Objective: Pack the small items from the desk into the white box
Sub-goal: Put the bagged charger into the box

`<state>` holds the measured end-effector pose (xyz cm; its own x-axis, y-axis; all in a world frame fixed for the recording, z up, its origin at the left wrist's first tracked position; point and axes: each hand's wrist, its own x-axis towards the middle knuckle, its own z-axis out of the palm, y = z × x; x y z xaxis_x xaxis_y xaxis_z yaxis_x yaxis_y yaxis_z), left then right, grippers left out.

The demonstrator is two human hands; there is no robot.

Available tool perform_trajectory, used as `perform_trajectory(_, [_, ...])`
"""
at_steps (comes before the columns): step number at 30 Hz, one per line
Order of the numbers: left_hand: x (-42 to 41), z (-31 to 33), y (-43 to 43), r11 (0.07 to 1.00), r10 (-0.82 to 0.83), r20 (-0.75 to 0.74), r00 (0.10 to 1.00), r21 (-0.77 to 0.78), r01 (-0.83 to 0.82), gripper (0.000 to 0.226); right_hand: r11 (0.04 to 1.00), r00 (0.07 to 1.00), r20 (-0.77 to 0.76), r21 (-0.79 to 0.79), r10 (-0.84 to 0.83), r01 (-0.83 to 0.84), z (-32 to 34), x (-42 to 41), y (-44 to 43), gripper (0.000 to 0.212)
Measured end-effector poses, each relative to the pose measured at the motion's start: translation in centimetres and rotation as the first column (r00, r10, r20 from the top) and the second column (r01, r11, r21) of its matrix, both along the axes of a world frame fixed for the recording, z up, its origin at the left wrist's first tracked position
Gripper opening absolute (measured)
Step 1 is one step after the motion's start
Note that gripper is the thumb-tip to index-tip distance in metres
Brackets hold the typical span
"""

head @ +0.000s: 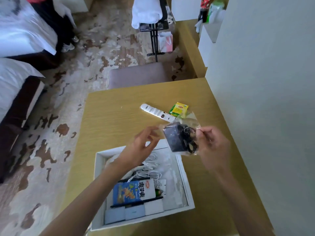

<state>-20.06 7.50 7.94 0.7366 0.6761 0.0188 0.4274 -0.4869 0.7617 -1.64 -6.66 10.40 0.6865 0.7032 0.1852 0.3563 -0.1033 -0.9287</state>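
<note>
Hanging just right of the frame's centre is a clear plastic bag (183,137) with a dark block and coiled black cord inside; I have it pinched by its right edge in my right hand (210,145), thumb and forefinger closed on the film. My left hand (141,143) sits just left of it, fingers loosely spread and gripping nothing as far as I can see, fingertips near the bag's left edge — whether they touch it I cannot tell. The bag's long axis runs roughly top to bottom, tilted a little, and its lower end hangs above the far right corner of the white box (190,195), which fills the lower centre of the frame. So the drop lies down and toward the bottom of the frame from the grip, and I judge the right hand the one to lower it into the bare right side. Already inside are white cables (151,169) and a blue snack packet (129,191) printed with large Chinese characters. Still out on the desk (109,116), above the bag, lie a white tube (155,111) with print too small to read and yellow-green Lipton tea sachets (179,109).
</note>
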Motion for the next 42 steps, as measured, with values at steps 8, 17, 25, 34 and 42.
perform_trajectory(8, [-3.4,-5.9,-2.3,0.772,-0.273,-0.552,0.788,0.363,0.522,0.048,0.938,0.972,0.121,-0.310,0.202,-0.156,-1.8,-4.2,-2.2,0.011])
perform_trajectory(17, [-4.5,-9.1,-0.8,0.714,-0.227,-0.620,0.751,0.419,0.561,0.049,0.871,0.969,0.174,-0.486,0.177,-0.073,-4.8,-8.1,0.6,0.023])
perform_trajectory(25, [-6.1,-10.1,0.5,0.723,-0.231,-0.549,0.803,0.456,0.519,0.045,0.838,0.723,0.560,-0.544,0.404,-0.046,-5.4,-10.1,0.2,0.029])
perform_trajectory(34, [-5.6,-9.4,1.0,0.711,-0.272,-0.579,0.768,0.417,0.566,0.046,0.580,0.695,0.417,-0.814,0.586,0.000,-9.3,-10.1,2.7,0.041])
perform_trajectory(42, [-4.5,-5.8,1.4,0.773,-0.227,-0.479,0.848,0.441,0.456,0.037,0.689,0.765,0.287,-0.674,0.577,-0.267,-8.7,-7.3,2.9,0.032])
